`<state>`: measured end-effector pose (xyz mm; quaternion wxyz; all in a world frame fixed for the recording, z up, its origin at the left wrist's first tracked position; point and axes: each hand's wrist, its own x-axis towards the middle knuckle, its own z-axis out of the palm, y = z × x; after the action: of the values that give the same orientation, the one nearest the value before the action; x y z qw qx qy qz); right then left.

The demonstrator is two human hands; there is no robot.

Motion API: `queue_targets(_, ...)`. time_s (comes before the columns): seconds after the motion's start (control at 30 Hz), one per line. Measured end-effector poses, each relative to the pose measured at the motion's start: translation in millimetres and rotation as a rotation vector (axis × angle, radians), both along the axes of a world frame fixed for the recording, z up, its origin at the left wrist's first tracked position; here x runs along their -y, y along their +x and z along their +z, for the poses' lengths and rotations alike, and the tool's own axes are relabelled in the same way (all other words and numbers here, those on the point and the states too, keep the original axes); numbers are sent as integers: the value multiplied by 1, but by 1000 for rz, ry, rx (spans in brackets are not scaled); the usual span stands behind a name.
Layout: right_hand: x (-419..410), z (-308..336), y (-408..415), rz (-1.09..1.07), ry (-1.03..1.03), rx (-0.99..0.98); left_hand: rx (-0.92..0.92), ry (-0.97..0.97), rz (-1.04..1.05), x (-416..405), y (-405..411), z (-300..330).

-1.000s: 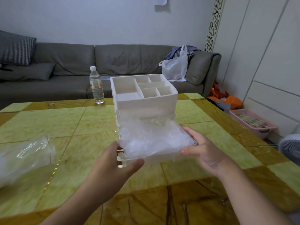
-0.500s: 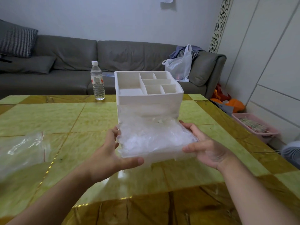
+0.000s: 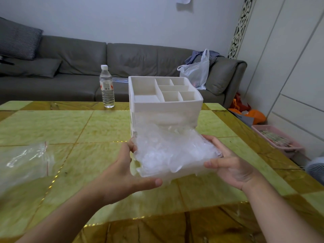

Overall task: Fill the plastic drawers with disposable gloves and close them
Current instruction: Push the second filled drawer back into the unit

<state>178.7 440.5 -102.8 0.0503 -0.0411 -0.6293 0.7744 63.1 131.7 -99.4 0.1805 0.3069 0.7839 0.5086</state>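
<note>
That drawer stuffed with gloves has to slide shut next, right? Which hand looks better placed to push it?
Probably the left hand: its thumb already lies across the front edge of the open drawer of gloves. The right hand holds its side corner, better for steadying.

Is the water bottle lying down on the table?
No, the water bottle stands upright on the table, cap on top.
</note>
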Motion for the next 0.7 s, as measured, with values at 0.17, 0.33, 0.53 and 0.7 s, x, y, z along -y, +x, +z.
queue_targets(0.17, -2, 6, -4, 21, -109, 17, 55, 59, -104, 3, -19, 5)
queue_targets(0.33, -7, 11, -11, 68, -128, 39, 70, 59, -145, 3, -31, 7)
queue_targets(0.53, -9, 13, -19, 65, -31, 52, 37, 18, -114, 1, -37, 4)
queue_targets(0.7, -11, 14, -19, 81, 4, 57, -12, -12, -111, 0, -36, 5)
